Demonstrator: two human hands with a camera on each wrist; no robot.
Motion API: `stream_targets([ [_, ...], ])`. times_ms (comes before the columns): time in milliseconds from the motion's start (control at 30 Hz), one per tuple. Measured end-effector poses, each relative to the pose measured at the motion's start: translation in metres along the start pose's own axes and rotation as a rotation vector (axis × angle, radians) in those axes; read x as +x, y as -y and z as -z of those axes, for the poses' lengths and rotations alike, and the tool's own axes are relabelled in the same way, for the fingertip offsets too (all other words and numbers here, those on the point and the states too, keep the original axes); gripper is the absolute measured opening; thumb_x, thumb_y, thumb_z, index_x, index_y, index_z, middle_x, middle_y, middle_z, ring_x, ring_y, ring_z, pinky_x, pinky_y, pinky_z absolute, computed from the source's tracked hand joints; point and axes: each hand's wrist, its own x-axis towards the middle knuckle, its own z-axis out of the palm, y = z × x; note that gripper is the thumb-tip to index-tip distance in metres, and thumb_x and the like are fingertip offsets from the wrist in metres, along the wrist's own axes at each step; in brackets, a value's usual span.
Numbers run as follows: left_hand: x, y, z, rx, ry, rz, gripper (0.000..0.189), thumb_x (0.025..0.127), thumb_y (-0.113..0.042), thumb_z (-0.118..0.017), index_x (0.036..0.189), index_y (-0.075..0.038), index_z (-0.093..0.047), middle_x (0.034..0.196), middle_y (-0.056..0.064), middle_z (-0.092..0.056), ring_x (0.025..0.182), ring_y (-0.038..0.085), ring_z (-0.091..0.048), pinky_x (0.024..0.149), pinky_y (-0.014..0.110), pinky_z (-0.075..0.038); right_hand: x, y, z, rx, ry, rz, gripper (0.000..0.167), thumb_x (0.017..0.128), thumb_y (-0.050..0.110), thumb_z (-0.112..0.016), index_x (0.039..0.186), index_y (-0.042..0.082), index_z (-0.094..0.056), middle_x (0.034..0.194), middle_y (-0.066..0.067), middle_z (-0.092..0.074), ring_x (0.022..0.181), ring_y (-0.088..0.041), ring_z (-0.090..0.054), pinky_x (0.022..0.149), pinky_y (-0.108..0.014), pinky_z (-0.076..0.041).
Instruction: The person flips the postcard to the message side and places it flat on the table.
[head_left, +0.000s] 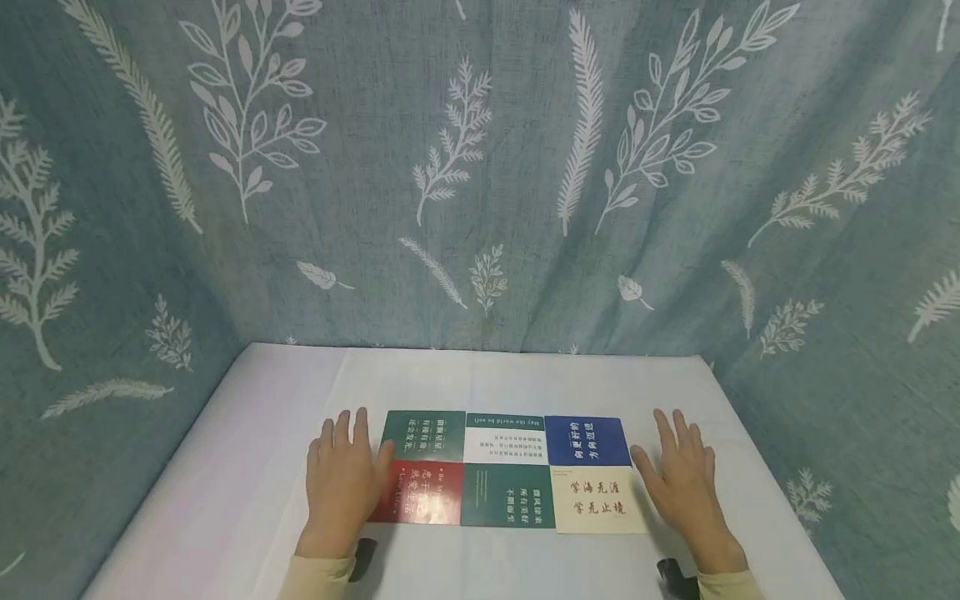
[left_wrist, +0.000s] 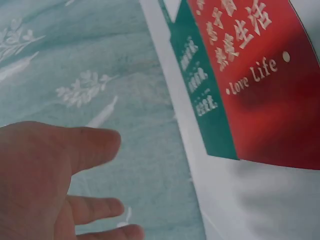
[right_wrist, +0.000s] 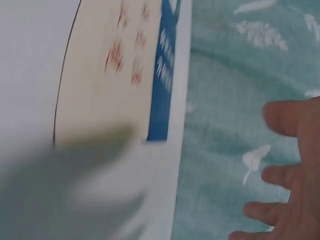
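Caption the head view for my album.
Left hand and right hand flank six cards in two rows on a white surface.

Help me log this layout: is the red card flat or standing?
Flat: in the head view the red card lies printed side up on the white table.

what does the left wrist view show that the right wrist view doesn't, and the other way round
Only the left wrist view shows the person's left grip, the red card lettered "love Life" and, along its edge, a green card with pale characters.

Only the right wrist view shows the right grip, the cream card with blurred red characters and the blue card beside it.

Both share the white tabletop and the teal leaf-print cloth. Each grip appears with fingers extended, holding nothing.
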Motion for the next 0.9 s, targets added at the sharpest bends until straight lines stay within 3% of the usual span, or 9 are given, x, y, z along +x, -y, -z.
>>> stream_targets([
  [100, -0.005, 0.004, 0.003, -0.034, -0.074, 0.0, 0.062, 0.087, -0.027, -0.076, 0.132, 0.01, -0.056, 0.121, 0.036, -0.06, 0.109, 0.054, -0.058, 0.085, 0.062, -0.05, -0.002, 0.016, -0.004, 0.065, -0.014, 0.017, 0.076, 0.101, 0.032, -0.061, 0.155, -0.006, -0.025, 0.154, -0.036, -0.031, 0.139, -0.057, -0.029, 0.108, -0.072, -0.025],
  [200, -0.011, 0.006, 0.005, -0.066, -0.078, 0.014, 0.058, 0.085, -0.024, -0.077, 0.128, 0.01, -0.059, 0.114, 0.035, -0.062, 0.098, 0.052, -0.062, 0.076, 0.061, -0.052, -0.005, 0.034, -0.01, 0.148, 0.022, 0.021, 0.078, 0.101, 0.032, -0.061, 0.158, -0.002, -0.02, 0.153, -0.031, -0.036, 0.14, -0.049, -0.033, 0.11, -0.066, -0.029],
  [300, -0.018, 0.008, 0.006, -0.075, -0.023, 0.029, 0.056, 0.085, -0.025, -0.077, 0.125, 0.01, -0.062, 0.109, 0.035, -0.063, 0.091, 0.051, -0.063, 0.07, 0.059, -0.053, -0.009, 0.052, -0.017, 0.188, 0.062, 0.032, 0.077, 0.101, 0.031, -0.061, 0.159, -0.001, -0.02, 0.148, -0.027, -0.044, 0.138, -0.044, -0.039, 0.11, -0.062, -0.034],
  [500, -0.028, 0.015, 0.004, -0.096, 0.089, 0.053, 0.05, 0.09, -0.031, -0.074, 0.118, 0.01, -0.067, 0.103, 0.031, -0.066, 0.091, 0.049, -0.063, 0.07, 0.057, -0.054, -0.014, 0.092, -0.035, 0.215, 0.104, 0.06, 0.079, 0.098, 0.029, -0.067, 0.157, -0.003, -0.025, 0.134, -0.018, -0.055, 0.117, -0.034, -0.059, 0.097, -0.053, -0.05],
  [767, -0.036, 0.017, -0.003, -0.074, 0.207, 0.091, 0.048, 0.092, -0.032, -0.071, 0.117, 0.008, -0.068, 0.106, 0.028, -0.066, 0.097, 0.046, -0.062, 0.078, 0.057, -0.053, -0.019, 0.135, -0.048, 0.39, 0.311, 0.057, 0.074, 0.1, 0.034, -0.063, 0.158, 0.002, -0.03, 0.132, -0.005, -0.054, 0.106, -0.02, -0.056, 0.092, -0.042, -0.049],
  [900, -0.036, 0.014, -0.005, -0.066, 0.213, 0.084, 0.047, 0.093, -0.033, -0.071, 0.115, 0.008, -0.069, 0.104, 0.026, -0.067, 0.096, 0.044, -0.063, 0.077, 0.055, -0.054, -0.017, 0.147, -0.054, 0.503, 0.406, 0.064, 0.072, 0.101, 0.036, -0.061, 0.157, 0.004, -0.031, 0.132, -0.005, -0.054, 0.1, -0.016, -0.054, 0.086, -0.035, -0.049],
])
